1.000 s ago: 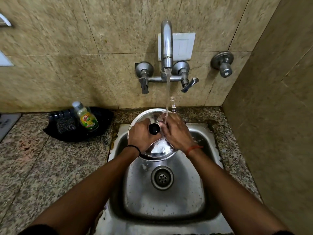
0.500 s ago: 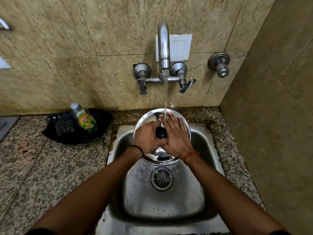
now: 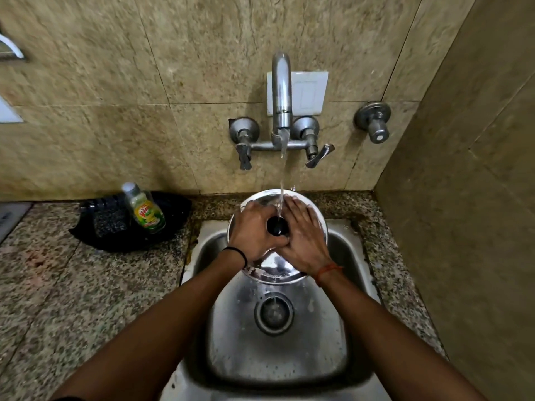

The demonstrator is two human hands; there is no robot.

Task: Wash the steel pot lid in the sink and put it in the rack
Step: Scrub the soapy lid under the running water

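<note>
A round steel pot lid [image 3: 272, 270] with a black knob [image 3: 277, 225] is held over the back of the steel sink [image 3: 278, 357], under running water from the wall tap [image 3: 281, 91]. My left hand [image 3: 254, 231] grips the lid on the left, its fingers curled beside the knob. My right hand [image 3: 302, 237] lies flat on the lid's right half, fingers straight and spread. The stream lands between my hands near the knob. No rack is in view.
A green dish soap bottle [image 3: 144, 209] and a dark scrubber [image 3: 108, 218] sit in a black tray [image 3: 173, 209] on the granite counter [image 3: 72, 285] left of the sink. A valve knob [image 3: 375, 123] juts from the wall. A tiled side wall [image 3: 463, 227] closes the right.
The lid has shifted slightly to the right under the stream. My right hand has slid up over the lid with its fingers spread. Water keeps running.
</note>
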